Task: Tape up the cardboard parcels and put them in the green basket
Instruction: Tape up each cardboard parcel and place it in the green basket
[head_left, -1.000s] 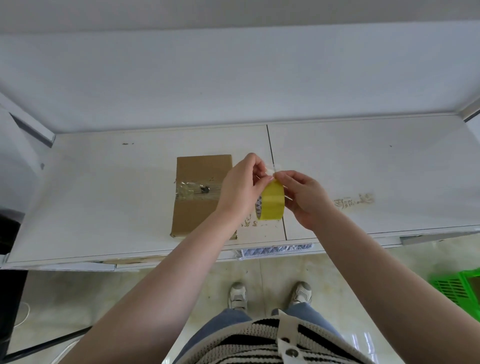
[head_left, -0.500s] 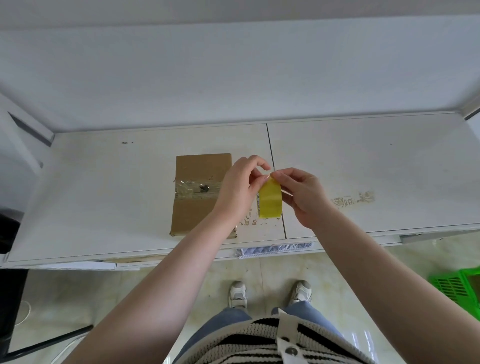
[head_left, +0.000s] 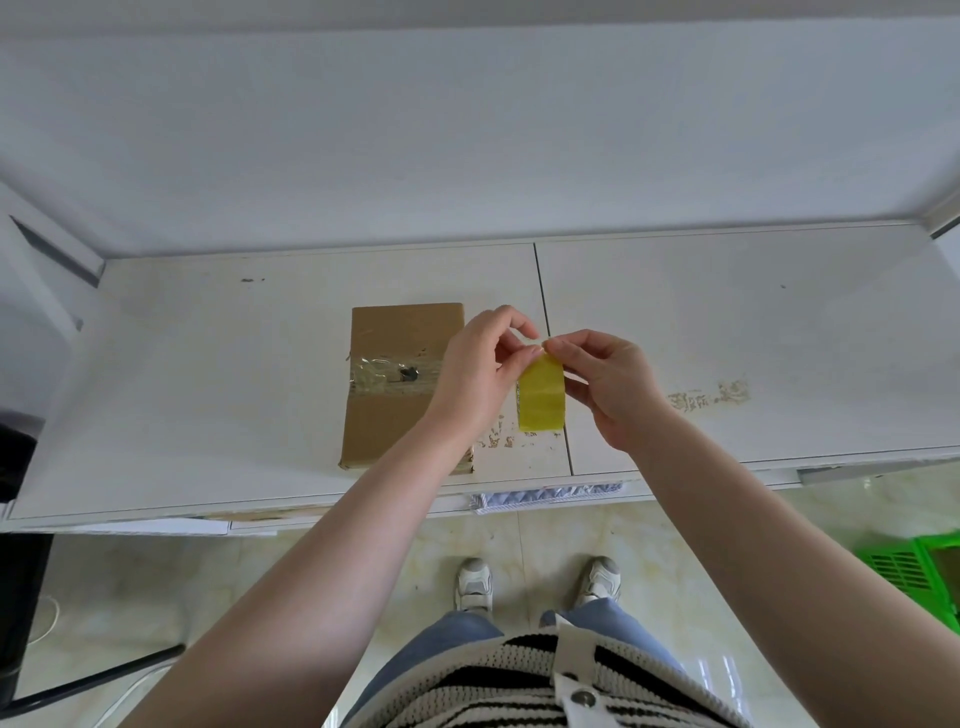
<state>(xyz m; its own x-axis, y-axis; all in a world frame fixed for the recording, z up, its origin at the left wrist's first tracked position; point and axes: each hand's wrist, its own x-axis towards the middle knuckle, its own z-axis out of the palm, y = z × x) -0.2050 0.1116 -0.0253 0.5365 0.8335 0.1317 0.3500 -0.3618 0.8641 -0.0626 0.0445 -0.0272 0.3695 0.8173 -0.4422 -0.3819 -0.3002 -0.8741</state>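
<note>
Tape roll (head_left: 542, 397), yellow, is held above the table (head_left: 208, 389) between both hands. The left hand (head_left: 475, 371) and right hand (head_left: 608, 384) pinch its top edge with curled fingers. The parcel (head_left: 395, 384) lies flat just left; a green basket (head_left: 914, 566) sits on the floor, right.

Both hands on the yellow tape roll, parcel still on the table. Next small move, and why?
Probably peel the tape's free end off the roll. Both hands, left hand and right hand, pinch at the top of the yellow tape roll held above the table; no strip is drawn out yet, and the cardboard parcel lies beside them.
</note>
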